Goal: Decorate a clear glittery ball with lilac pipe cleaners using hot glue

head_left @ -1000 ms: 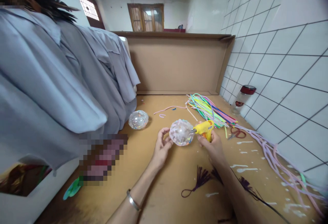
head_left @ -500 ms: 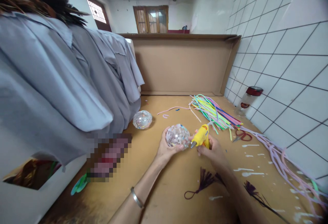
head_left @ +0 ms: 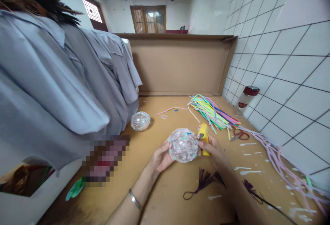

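A clear bowl with coloured flecks (head_left: 184, 145) is held up over the brown table by my left hand (head_left: 163, 155), whose fingers grip its left side. My right hand (head_left: 211, 147) is wrapped round a yellow glue gun (head_left: 204, 139) just right of the bowl, and its fingertips are close to the bowl's edge. The gun's nozzle faces toward me. A second clear bowl (head_left: 140, 121) rests on the table farther back to the left. Beyond the right hand lies a bundle of coloured pipe cleaners (head_left: 215, 111).
Red-handled scissors (head_left: 241, 134) and a lidded jar (head_left: 247, 99) are near the tiled wall at right. Dark tassels (head_left: 203, 180) lie in front. Grey cloth (head_left: 85, 80) hangs at left. A cardboard panel (head_left: 177, 67) stands behind.
The bowl has been turned and brought slightly nearer and to the right. The glue gun has swung from pointing left to pointing toward me. The camera view has shifted a little.
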`<state>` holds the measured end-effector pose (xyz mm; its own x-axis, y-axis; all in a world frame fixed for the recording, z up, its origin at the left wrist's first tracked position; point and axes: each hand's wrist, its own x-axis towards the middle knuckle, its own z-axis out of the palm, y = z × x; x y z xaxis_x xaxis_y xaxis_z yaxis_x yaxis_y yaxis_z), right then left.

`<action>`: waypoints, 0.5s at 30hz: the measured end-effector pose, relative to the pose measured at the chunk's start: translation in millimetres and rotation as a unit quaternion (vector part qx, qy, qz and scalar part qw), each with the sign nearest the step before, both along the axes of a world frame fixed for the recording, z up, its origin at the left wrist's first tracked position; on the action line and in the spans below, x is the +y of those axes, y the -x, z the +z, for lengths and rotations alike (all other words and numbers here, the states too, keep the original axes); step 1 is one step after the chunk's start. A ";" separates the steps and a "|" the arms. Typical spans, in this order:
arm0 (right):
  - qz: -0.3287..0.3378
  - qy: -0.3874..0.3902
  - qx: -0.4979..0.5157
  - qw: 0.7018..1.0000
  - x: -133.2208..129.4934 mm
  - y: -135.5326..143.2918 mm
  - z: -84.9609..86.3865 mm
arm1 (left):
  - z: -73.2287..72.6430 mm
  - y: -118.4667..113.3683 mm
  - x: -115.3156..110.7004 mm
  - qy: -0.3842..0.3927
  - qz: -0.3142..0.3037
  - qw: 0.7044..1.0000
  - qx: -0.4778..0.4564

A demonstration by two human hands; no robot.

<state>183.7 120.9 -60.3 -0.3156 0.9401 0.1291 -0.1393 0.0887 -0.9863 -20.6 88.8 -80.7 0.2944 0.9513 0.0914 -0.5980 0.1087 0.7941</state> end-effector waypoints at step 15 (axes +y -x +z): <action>-0.166 0.012 -0.121 0.978 -11.9 29.0 11.7 | -13.7 -9.2 12.6 0.022 0.304 0.943 0.136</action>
